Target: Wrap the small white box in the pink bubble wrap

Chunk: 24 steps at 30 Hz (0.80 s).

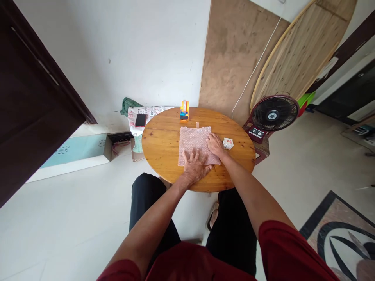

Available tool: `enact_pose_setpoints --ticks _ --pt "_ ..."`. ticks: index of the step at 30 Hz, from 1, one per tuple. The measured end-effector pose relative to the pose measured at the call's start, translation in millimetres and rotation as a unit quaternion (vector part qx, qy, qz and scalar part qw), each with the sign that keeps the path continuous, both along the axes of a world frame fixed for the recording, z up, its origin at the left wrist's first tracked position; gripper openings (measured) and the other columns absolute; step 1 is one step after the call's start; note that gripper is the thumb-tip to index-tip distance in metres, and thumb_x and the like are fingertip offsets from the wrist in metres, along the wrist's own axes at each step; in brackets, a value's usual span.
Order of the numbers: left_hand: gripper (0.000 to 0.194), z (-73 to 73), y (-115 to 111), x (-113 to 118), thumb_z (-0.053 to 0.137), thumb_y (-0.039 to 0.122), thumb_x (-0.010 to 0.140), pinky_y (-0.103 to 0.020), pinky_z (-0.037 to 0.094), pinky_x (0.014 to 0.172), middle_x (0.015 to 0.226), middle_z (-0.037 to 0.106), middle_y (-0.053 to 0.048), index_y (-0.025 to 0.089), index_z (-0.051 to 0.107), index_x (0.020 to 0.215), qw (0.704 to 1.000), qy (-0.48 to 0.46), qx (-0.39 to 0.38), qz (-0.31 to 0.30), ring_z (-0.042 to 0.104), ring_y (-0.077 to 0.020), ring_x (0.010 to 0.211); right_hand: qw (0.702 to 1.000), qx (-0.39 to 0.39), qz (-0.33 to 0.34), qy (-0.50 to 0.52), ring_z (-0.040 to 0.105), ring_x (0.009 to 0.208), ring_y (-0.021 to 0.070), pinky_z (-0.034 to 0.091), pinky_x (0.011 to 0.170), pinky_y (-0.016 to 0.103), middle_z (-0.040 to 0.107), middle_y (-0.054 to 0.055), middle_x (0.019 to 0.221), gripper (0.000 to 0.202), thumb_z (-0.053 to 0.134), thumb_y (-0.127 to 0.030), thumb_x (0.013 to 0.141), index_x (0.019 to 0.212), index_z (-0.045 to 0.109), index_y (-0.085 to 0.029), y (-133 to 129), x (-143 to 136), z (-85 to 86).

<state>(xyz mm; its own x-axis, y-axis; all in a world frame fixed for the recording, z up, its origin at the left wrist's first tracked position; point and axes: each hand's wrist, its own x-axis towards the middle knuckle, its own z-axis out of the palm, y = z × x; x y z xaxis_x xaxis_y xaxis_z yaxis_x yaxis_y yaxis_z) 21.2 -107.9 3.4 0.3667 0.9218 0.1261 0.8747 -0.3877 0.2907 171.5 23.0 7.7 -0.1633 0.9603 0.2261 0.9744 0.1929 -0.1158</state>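
A pinkish sheet of bubble wrap (192, 138) lies spread on the round wooden table (159, 144). My left hand (195, 166) presses flat on its near edge, fingers spread. On the right edge of the sheet rests my right hand (215, 144), its fingers stretched out over the wrap. Just right of that hand stands a small white box (227, 143) with red print. A short strip of tape (197, 125) shows at the sheet's far edge. An orange tape dispenser (184, 110) with a roll sits at the back of the table.
A dark fan (272, 114) stands beyond the table's right edge. Left of the table, a phone (141, 120) lies on a printed white sack (133, 113). A large round wooden board (295, 50) leans on the wall, and a white cable (256, 67) hangs near it.
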Motion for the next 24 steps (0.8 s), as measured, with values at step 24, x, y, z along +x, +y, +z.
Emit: enact_pose_setpoints --ticks 24 --pt "0.065 -0.3 0 -1 0.034 0.062 0.09 -0.072 -0.001 0.109 0.158 0.027 -0.013 0.027 0.042 0.145 1.0 -0.023 -0.006 -0.001 0.012 -0.0408 0.146 0.993 -0.073 0.004 -0.092 0.057 0.113 0.0201 0.039 0.099 0.029 0.066 0.01 0.12 0.026 0.047 -0.025 0.091 0.105 0.068 -0.017 -16 -2 41.6"
